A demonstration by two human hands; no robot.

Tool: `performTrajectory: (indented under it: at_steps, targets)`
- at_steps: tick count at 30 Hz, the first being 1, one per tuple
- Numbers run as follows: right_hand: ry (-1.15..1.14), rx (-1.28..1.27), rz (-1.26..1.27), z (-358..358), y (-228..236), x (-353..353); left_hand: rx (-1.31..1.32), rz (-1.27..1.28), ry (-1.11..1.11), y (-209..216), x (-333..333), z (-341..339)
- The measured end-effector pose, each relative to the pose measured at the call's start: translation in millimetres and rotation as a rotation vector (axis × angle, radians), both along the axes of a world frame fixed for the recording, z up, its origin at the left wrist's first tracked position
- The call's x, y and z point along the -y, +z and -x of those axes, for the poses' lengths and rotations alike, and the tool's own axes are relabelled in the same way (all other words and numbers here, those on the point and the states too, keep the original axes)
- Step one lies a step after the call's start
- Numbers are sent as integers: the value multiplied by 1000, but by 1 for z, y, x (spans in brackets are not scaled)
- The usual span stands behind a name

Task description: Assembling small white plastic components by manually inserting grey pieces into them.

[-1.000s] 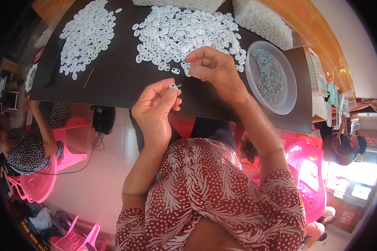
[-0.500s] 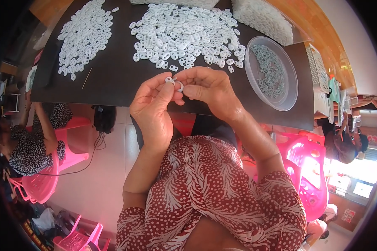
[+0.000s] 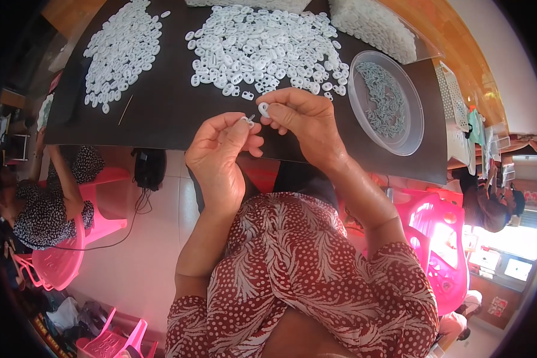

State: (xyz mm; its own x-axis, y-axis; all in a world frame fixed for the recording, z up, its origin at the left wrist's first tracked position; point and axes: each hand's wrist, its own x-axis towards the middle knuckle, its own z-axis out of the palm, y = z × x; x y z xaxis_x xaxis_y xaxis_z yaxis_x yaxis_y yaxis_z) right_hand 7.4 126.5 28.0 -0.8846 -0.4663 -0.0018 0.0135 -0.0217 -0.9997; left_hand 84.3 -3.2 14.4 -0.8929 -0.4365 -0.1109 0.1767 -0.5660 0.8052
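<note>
Above the near edge of the dark table, my left hand pinches a small white plastic piece between thumb and fingertips. A thin greyish pin or screw sticks up out of it. Just right of it, my right hand grips a white oval ring-shaped piece at its fingertips. A small gap separates the two pieces. Beyond my hands lies a big heap of white oval plastic pieces. To my right stands a round clear tub holding many small grey-green pins or screws.
Another heap of white oval pieces lies at left, with a thin stick nearby. A clear box of white pieces stands far right. A person sits at left on a pink chair; another pink chair stands at right.
My hands have drawn apart: the right has moved up and right with the oval ring piece, the left slightly down. The pin in the left hand's piece now shows clearly.
</note>
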Motion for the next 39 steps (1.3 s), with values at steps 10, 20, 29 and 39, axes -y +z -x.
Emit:
performTrajectory:
  at_steps: [10,20,29,39]
  targets:
    - [-14,43,15,0,0,-2,1,117,29,-1,-4,-1]
    - [-20,-5,26,-3,-3,0,23,239,77,-3,-7,-2]
    - [-30,-46,-33,-9,2,6,4,236,129,-8,-8,-3]
    - [-76,-203,-50,-12,-13,8,10,251,156,-9,-12,-4]
